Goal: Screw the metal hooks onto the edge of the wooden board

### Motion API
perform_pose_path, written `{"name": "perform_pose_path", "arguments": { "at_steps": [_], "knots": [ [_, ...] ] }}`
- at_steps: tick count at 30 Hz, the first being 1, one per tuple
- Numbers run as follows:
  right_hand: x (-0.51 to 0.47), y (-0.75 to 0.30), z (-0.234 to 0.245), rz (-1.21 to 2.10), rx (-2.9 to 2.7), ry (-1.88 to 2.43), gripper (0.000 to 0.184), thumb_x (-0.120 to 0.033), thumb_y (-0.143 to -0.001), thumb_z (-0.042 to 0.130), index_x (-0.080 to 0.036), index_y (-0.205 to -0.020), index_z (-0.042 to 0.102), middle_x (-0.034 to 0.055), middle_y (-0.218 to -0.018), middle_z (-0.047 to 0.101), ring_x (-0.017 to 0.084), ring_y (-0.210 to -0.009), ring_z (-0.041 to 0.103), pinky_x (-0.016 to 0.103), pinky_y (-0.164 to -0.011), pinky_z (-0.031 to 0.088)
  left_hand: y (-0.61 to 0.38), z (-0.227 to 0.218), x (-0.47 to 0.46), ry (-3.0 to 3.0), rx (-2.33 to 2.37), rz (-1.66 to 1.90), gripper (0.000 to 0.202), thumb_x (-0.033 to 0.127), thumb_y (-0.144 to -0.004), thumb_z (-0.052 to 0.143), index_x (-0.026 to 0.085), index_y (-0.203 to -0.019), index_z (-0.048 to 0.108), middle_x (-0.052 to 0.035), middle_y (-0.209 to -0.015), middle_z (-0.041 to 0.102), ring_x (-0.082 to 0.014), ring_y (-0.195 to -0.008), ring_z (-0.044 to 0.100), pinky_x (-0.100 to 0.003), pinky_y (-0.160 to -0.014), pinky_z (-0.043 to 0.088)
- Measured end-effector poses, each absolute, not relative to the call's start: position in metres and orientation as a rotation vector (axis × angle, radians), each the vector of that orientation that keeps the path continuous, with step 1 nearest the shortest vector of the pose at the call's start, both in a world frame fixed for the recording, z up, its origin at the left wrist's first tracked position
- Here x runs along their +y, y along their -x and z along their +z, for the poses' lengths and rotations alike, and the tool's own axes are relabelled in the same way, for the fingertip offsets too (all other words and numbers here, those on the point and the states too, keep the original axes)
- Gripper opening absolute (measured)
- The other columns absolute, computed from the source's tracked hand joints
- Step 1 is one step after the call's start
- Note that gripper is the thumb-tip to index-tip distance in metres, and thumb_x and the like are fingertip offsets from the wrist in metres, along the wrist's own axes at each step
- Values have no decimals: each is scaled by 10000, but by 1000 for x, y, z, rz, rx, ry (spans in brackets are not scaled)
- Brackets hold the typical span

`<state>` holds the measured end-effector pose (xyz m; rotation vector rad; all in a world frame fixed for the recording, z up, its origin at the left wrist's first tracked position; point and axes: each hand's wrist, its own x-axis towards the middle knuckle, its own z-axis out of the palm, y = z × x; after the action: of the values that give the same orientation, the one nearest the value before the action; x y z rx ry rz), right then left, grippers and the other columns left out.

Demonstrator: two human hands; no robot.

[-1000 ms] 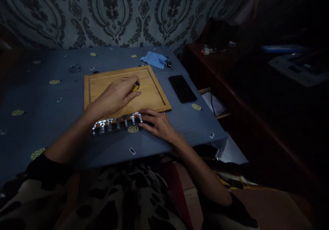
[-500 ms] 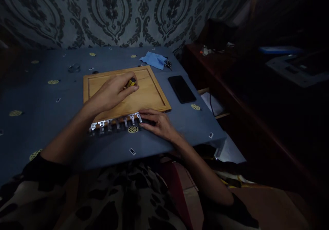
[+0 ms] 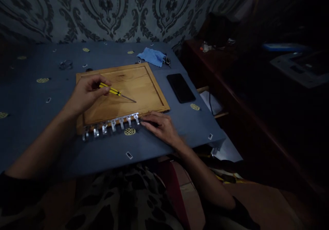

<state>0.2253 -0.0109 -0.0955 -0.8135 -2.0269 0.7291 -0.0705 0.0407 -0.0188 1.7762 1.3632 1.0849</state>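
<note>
My left hand (image 3: 88, 91) is closed around the yellow-and-black handle of a screwdriver (image 3: 117, 92). The screwdriver's shaft slants down to the right above a framed wooden board (image 3: 128, 82). Along the board's front edge runs a metal hook rail (image 3: 120, 118), its several hooks hanging toward me. My right hand (image 3: 161, 127) is at the rail's right end, beside the board's front edge. Its thumb and fingers are bent toward each other; dim light hides whether they pinch anything between them.
A black phone (image 3: 181, 88) lies right of the board. Behind it are a blue cloth (image 3: 151, 56) and a dark item with a loop (image 3: 167, 61). A coiled, clear-looking object (image 3: 66, 64) lies at the left back. The blue tablecloth (image 3: 102, 158) reaches the near edge.
My left hand has moved left and turned, so the screwdriver, mostly hidden before, now shows its handle and shaft. My right hand stays near the rail's end. The view has shifted slightly.
</note>
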Motion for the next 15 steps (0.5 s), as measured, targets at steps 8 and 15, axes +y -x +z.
{"name": "perform_pose_path", "arguments": {
  "at_steps": [8, 15],
  "knots": [
    [-15, -227, -92, 619, -2207, 781, 259, -376, -1040, 589, -182, -1034, 759, 49, -894, 732, 162, -800, 702, 292, -736, 588, 95, -43, 38, -1933, 1561, 759, 238, 437, -790, 701, 223, -895, 707, -24, -814, 682, -187, -725, 592, -304, -652, 450],
    [-16, -233, -82, 438, -2267, 720, 226, -357, -1018, 627, -163, -1097, 714, 69, -957, 731, 180, -839, 726, 318, -725, 633, 52, -10, -9, -2435, 1600, 571, 342, 533, -1018, 472, 255, -1122, 643, -66, -1054, 705, -275, -1025, 661, -398, -873, 528]
  ]
}}
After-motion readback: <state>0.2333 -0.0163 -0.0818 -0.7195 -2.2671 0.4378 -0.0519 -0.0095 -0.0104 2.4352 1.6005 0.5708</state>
